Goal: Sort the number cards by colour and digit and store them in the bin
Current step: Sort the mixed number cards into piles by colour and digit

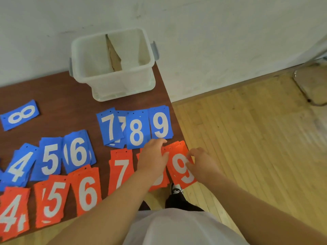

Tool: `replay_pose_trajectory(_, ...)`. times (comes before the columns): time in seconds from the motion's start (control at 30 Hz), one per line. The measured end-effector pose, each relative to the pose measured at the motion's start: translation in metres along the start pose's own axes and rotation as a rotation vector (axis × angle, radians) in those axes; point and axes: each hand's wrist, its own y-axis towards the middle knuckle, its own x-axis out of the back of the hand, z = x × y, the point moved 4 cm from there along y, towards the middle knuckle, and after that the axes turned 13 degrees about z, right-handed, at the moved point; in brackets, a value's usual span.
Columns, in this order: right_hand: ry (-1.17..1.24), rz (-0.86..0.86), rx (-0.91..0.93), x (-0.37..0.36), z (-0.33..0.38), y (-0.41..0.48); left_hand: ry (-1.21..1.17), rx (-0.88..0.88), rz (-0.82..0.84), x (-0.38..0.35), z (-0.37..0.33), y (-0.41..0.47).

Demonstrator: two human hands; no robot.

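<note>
Blue and orange number cards lie in sorted piles on the brown table (pixel 67 96). At the table's right corner sits the orange 9 pile (pixel 178 167); my right hand (pixel 201 165) curls its fingers on that pile's right edge. My left hand (pixel 154 156) rests on the orange 8 pile (pixel 159 183), hiding most of it, its fingers reaching the left edge of the orange 9. Behind them lie blue 7 (pixel 109 128), blue 8 (pixel 137 131) and blue 9 (pixel 160 124). The clear plastic bin (pixel 113 80) stands at the back with a cardboard divider inside.
Further left lie blue 4, 5, 6 piles (pixel 51 160), orange 4, 5, 6, 7 piles (pixel 86 193), and a lone sideways blue 8 (pixel 20 114). The table's right edge drops to a wooden floor (pixel 247 138). A white wall runs behind.
</note>
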Motion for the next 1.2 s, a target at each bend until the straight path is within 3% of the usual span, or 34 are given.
replay_pose_trajectory(0.2, 0.01, -0.113, 0.053, 0.008, 0.049, -0.005, 0.002, 0.03, -0.128, 0.057, 0.053, -0.031)
replay_pose_trajectory(0.4, -0.022, -0.05, 0.34, -0.029, 0.195, 0.027, -0.009, 0.173, -0.32, 0.15, 0.157, -0.081)
replay_pose_trajectory(0.57, -0.079, 0.025, 0.458, -0.085, 0.323, 0.063, -0.03, 0.316, -0.432, 0.228, 0.268, -0.131)
replay_pose_trajectory(0.7, -0.108, 0.09, 0.442, -0.121, 0.396, 0.092, -0.055, 0.426, -0.42, 0.277, 0.345, -0.149)
replay_pose_trajectory(0.87, -0.17, 0.112, 0.364, -0.147, 0.465, 0.136, -0.05, 0.437, -0.375, 0.324, 0.406, -0.131)
replay_pose_trajectory(1.2, -0.155, 0.034, 0.222, -0.17, 0.584, 0.234, 0.035, 0.493, -0.205, 0.382, 0.443, -0.029)
